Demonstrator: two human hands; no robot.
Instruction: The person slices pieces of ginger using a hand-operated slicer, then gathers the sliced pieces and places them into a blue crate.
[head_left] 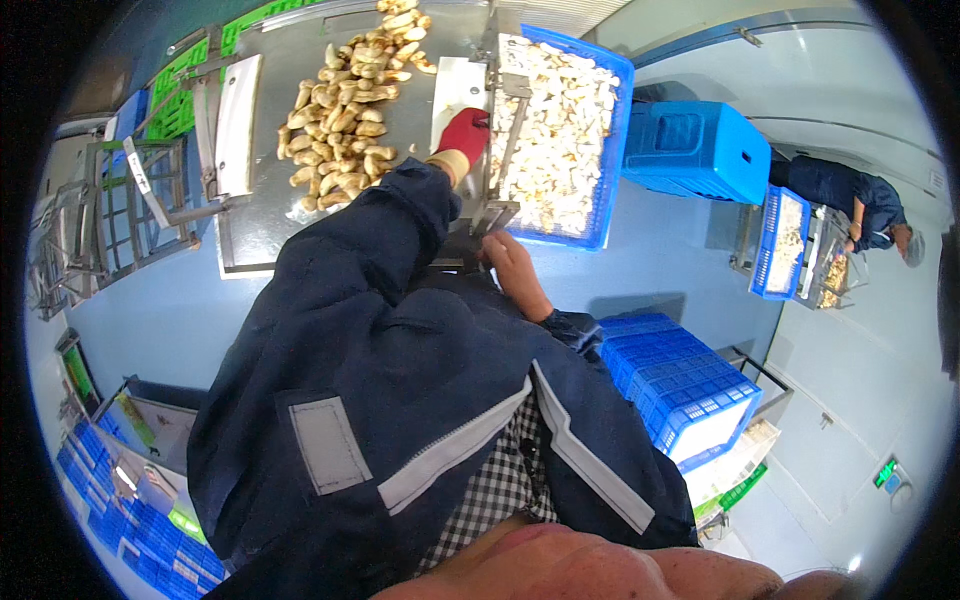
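Observation:
My left hand (464,138), in a red glove, is closed at the edge of a white board (458,88), right against an upright metal bar (514,125). Its fingertips and whatever they hold are hidden. Bare and curled, my right hand (514,272) grips the near end of the metal bar's lever (493,217). Left of the gloved hand, a long pile of tan, stubby mushrooms (340,125) lies on a steel table (258,235). On the bar's other side, pale cut pieces (560,130) fill a blue basket (622,130).
A blue lidded box (695,150) stands to the right. Stacked blue crates (670,385) are close by my right side. Far right, another person (850,200) works at a similar stand with a blue basket (780,245). Metal racks (120,215) stand at left.

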